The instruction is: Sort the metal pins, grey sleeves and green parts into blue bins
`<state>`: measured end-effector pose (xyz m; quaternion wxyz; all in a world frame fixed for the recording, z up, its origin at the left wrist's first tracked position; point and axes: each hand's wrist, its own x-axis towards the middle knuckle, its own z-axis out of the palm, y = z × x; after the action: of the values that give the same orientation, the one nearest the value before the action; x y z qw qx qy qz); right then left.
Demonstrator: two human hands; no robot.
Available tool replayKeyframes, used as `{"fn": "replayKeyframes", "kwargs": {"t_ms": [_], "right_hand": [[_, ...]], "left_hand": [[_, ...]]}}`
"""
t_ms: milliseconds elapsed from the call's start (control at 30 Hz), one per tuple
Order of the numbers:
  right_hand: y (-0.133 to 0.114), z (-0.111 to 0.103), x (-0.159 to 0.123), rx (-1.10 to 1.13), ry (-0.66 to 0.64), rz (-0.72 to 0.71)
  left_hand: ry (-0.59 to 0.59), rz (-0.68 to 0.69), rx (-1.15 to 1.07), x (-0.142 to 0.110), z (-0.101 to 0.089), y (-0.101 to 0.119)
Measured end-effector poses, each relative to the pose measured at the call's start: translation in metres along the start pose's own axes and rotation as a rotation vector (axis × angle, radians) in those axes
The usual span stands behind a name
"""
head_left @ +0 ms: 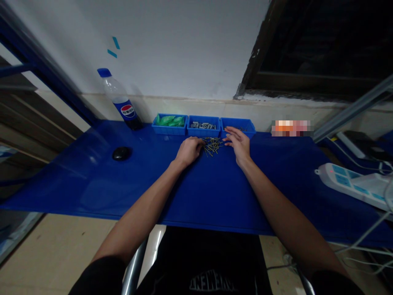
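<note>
The glossy blue table point(215, 192) is gleaming, the thin metal pieces point(213, 146) are glinting, the plastic bins point(202, 132) are showing smooth sides, the clear plastic bottle point(121, 100) is shining!

Top: a plain black shirt point(211, 250), dark and matt from where I'm standing, with its folds lost in the dim light.
Chest print: pale grey-white lettering point(211, 282) in block capitals, the letters drawn into a bowed band; it seems to end in "VEMENT", though it's small and soft, so I wouldn't swear to it.
Side marks: thin pale strokes point(158, 282) on the black cloth, to one side of the print.
Left sleeve: black left sleeve point(98, 278), short and loose, ending around the elbow.
Right sleeve: black right sleeve point(334, 282), cut to match.
Forearms: slim and bare, left forearm point(147, 207) and right forearm point(282, 200) alike.
Hands: left hand point(188, 150) and right hand point(240, 146) both bare, with slender fingers.
</note>
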<state>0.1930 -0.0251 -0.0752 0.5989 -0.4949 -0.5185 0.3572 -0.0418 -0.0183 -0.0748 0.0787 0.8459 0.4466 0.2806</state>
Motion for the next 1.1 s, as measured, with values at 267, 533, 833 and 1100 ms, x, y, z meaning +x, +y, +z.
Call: {"fn": "replayKeyframes", "kwargs": {"t_ms": [267, 533, 833, 1100], "right_hand": [[-0.005, 0.003, -0.003, 0.063, 0.015, 0.002], [-0.009, 0.005, -0.005, 0.088, 0.014, 0.001], [-0.013, 0.01, -0.013, 0.0, -0.162, -0.025], [-0.011, 0.012, -0.016, -0.016, -0.274, -0.021]], "left_hand": [[0.056, 0.03, -0.089, 0.0, 0.004, -0.006], [0.238, 0.013, -0.256, 0.003, 0.003, -0.002], [0.3, -0.03, -0.488, 0.004, 0.005, 0.006], [0.277, -0.008, -0.61, 0.004, 0.002, 0.013]]}}
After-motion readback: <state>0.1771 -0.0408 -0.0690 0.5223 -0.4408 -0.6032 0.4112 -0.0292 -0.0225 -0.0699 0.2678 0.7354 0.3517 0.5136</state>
